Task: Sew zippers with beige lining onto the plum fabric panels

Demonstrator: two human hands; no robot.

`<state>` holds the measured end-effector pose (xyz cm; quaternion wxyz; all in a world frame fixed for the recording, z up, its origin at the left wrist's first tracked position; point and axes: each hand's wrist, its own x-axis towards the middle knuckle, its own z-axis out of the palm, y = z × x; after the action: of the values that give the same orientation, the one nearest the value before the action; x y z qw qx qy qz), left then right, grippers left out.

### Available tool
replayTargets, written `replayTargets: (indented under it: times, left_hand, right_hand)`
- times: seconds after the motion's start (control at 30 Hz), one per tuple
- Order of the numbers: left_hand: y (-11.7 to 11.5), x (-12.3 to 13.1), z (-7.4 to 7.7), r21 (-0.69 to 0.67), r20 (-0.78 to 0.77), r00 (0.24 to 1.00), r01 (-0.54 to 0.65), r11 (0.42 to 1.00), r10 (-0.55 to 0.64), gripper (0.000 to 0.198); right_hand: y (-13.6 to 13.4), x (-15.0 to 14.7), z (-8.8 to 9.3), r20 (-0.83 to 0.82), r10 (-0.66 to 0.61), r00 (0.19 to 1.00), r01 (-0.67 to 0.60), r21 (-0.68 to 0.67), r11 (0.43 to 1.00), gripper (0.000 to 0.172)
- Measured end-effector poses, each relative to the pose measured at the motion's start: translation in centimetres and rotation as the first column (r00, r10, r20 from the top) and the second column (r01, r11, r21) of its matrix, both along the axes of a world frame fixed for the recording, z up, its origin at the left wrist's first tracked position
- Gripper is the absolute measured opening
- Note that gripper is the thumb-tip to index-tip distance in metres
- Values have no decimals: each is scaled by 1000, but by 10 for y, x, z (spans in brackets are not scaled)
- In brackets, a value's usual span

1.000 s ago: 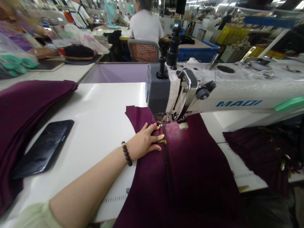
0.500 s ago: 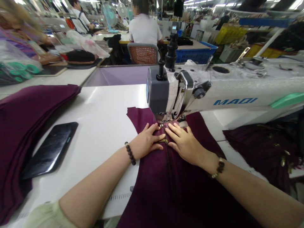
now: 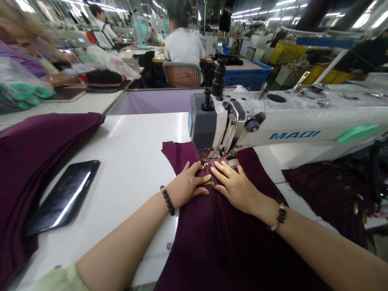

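A dark maroon fabric piece [image 3: 194,234] lies under the needle end of a white sewing machine [image 3: 291,117]. Down its middle runs a zipper [image 3: 218,218] with a brass-coloured zipper pull [image 3: 209,184]. My left hand [image 3: 189,180] rests on the cloth left of the zipper, fingers spread, thumb and a fingertip close by the pull. Just across the zipper, my right hand [image 3: 235,184] lies flat with fingers spread, its fingertips near the presser foot. Both hands press on the fabric without gripping it. The needle tip is hard to make out.
Stacked maroon panels [image 3: 36,161] lie at the left, with a black phone [image 3: 68,196] partly on them. More maroon pieces with zippers [image 3: 330,190] are bunched at the right. Beyond the table, a person [image 3: 184,44] sits on a chair [image 3: 182,74] near a blue crate [image 3: 245,76].
The view has tilted up slightly, so the scene sits a little lower. Both hands and the fabric keep nearly the same place at the machine.
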<state>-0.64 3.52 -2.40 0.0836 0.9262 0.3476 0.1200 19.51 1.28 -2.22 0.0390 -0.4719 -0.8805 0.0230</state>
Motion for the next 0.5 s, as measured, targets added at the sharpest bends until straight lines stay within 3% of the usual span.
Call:
replayTargets:
  times: [0.5]
  left_hand:
    - [3, -1, 1, -9, 9, 1000, 11, 1000, -11, 40]
  right_hand:
    - [-2, -3, -1, -23, -29, 999, 29, 9, 1000, 45]
